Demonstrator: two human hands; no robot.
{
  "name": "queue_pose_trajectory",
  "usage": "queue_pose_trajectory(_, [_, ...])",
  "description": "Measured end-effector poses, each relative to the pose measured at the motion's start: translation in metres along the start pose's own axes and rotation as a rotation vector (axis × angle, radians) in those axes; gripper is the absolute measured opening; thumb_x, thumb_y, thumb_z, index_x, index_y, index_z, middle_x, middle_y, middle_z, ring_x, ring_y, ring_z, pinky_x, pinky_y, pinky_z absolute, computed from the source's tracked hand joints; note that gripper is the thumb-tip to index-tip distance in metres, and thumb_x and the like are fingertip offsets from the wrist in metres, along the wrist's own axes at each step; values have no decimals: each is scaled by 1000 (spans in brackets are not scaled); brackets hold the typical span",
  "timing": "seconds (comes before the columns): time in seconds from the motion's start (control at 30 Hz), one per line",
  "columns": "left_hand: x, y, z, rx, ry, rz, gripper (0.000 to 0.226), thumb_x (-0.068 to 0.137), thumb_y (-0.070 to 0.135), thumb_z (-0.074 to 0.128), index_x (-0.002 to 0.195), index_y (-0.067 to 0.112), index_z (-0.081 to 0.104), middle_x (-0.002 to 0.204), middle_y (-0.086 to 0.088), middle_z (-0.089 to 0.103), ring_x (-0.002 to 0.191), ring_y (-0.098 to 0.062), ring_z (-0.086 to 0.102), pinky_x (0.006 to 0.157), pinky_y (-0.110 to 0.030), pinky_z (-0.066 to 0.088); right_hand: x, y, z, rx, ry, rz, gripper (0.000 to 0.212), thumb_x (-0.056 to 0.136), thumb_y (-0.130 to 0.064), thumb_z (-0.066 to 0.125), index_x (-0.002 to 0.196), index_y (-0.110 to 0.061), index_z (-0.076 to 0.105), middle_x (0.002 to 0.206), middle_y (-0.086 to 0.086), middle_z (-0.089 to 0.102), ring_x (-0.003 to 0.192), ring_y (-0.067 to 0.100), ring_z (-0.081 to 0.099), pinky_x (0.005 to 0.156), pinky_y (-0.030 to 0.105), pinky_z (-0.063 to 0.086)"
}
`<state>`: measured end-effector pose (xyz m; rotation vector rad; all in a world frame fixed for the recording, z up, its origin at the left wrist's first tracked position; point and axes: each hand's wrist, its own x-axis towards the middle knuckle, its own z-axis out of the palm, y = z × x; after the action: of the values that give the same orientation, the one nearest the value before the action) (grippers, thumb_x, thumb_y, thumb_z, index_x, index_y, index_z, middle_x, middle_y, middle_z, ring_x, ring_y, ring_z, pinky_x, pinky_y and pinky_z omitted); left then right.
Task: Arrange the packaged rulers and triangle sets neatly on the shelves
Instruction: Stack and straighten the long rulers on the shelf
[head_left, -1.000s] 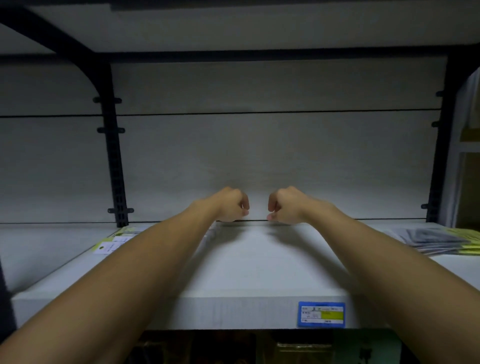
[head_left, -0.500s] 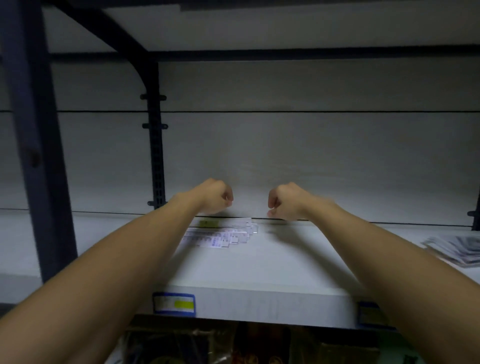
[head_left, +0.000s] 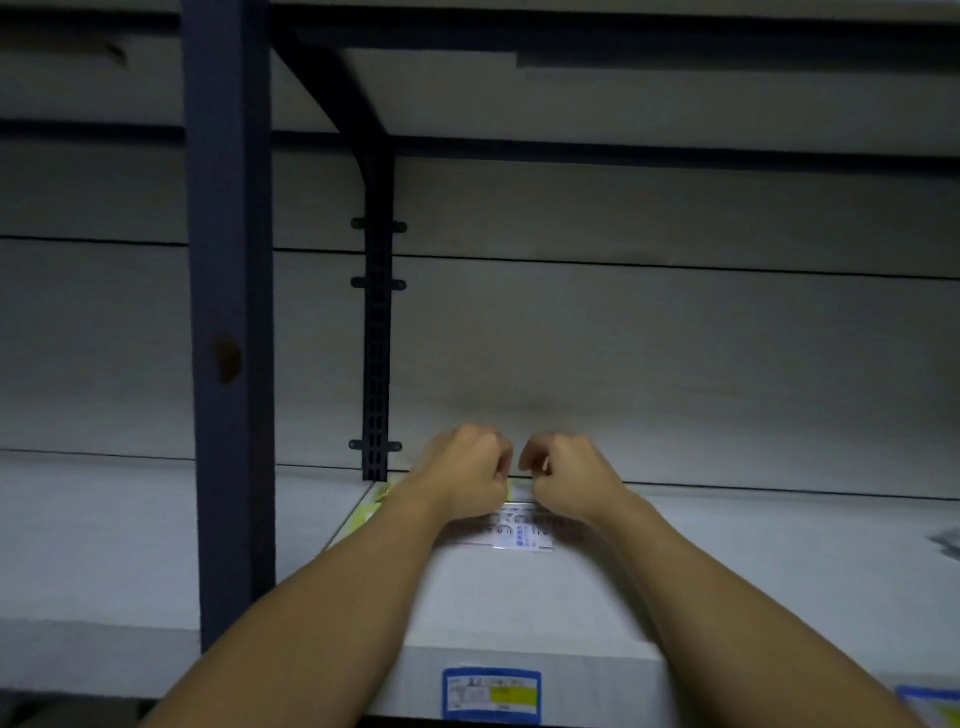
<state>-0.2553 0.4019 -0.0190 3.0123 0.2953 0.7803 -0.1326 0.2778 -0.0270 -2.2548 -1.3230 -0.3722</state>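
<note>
A stack of clear packaged rulers with white-and-blue labels lies on the white shelf, near the back wall. A yellow-green package peeks out to its left, beside the shelf's edge. My left hand and my right hand hover close together over the far end of the rulers, both curled into fists. Nothing shows inside either fist, and their undersides hide the top of the stack.
A thick dark blue post stands in front at the left. A black slotted bracket upright runs up the back wall. A blue-and-yellow price label sits on the shelf's front edge. Grey packages lie at the far right.
The view has swung left, bringing the rulers to the middle. Both fists have dropped from above the shelf to just over the stack's far end and moved closer together.
</note>
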Motion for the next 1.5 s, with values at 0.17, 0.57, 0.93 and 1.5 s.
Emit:
queue_pose_trajectory(0.17, [-3,-6,2,-182,-204,-27,13,75,14,55,74,19,67,86,3,67,79,-15,63,73,-36,57,-1,15,7,44,-28,-75,32,70,-4,54,90,-24,69,88,-9,64,81,11,59,71,27,52])
queue_pose_trajectory(0.57, [-18,-7,-5,-245,-374,-153,22,77,25,82,94,24,68,87,5,66,76,-10,61,70,-26,50,-9,14,0,4,-111,-98,37,69,-2,54,98,-21,68,96,-4,62,80,9,56,70,25,51])
queue_pose_trajectory(0.93, [-18,-17,-5,-189,-183,-191,24,81,23,73,86,29,50,91,7,53,77,-13,53,62,-30,43,-9,13,-4,-26,-105,-74,43,70,4,50,99,-22,67,98,-4,60,76,5,54,63,17,43])
queue_pose_trajectory(1.5, [-9,-20,3,24,173,-149,21,90,12,51,98,27,64,93,4,58,81,-18,54,62,-30,36,-14,-4,7,-116,-165,-123,29,77,-33,82,100,-21,69,104,0,58,95,19,55,80,30,47])
